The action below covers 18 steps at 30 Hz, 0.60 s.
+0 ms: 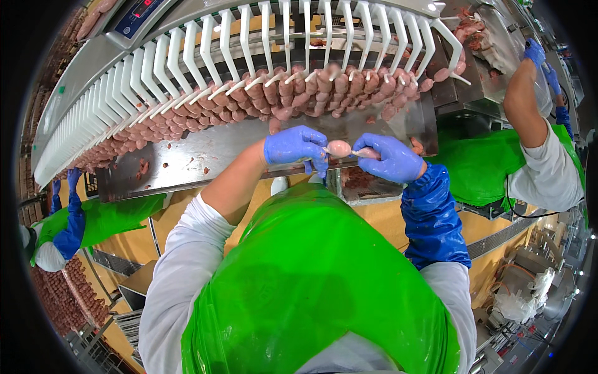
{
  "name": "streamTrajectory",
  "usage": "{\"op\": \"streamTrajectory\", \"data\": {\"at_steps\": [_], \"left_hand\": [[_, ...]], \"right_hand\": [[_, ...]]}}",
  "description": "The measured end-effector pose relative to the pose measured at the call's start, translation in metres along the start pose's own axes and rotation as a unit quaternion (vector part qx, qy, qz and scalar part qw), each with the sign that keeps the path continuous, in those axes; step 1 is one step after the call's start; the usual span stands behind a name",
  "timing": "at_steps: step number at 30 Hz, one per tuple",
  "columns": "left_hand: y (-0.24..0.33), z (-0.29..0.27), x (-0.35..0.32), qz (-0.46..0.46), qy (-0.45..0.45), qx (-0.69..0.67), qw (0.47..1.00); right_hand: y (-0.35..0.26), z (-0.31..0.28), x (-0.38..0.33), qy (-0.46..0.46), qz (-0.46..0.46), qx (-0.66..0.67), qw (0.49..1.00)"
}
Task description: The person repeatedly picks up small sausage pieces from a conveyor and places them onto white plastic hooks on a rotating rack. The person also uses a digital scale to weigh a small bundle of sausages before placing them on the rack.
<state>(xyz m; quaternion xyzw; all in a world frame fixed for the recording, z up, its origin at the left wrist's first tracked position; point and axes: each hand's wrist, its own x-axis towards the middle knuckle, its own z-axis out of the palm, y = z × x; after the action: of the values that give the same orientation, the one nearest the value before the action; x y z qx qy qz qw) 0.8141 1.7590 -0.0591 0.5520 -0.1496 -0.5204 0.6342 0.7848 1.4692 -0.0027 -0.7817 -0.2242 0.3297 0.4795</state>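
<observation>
Both my hands wear blue gloves and are raised over the front of a steel tray [218, 149]. Between them a short pink sausage link [339, 148] is stretched out, with thin twisted casing at each end. My left hand [298, 148] pinches the casing at its left end. On the other side, my right hand [391, 159] closes on the right-hand twist and part of a second link [369, 153]. Just beyond my hands, strings of linked sausages [286, 93] hang in loops from a row of white hooks [268, 37].
Scraps of meat [144, 167] lie on the tray. A bin with meat bits [358, 179] stands below its front edge. At the right a gloved co-worker [542, 149] reaches over another counter; a second co-worker [75, 218] stands far left. A scale [140, 19] sits at the back left.
</observation>
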Motion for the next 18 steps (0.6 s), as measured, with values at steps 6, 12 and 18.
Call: {"op": "streamTrajectory", "data": {"at_steps": [6,12,18], "left_hand": [[0.006,0.013,-0.017,0.076,0.074,0.038,0.994],[-0.004,0.008,-0.028,0.157,0.099,0.179,0.966],[0.002,0.007,-0.052,0.070,0.153,0.126,0.978]], "right_hand": [[0.005,0.019,0.010,-0.011,0.000,0.417,0.909],[0.010,0.031,0.023,-0.003,-0.024,0.431,0.902],[0.022,0.018,0.019,0.170,0.008,0.456,0.874]]}}
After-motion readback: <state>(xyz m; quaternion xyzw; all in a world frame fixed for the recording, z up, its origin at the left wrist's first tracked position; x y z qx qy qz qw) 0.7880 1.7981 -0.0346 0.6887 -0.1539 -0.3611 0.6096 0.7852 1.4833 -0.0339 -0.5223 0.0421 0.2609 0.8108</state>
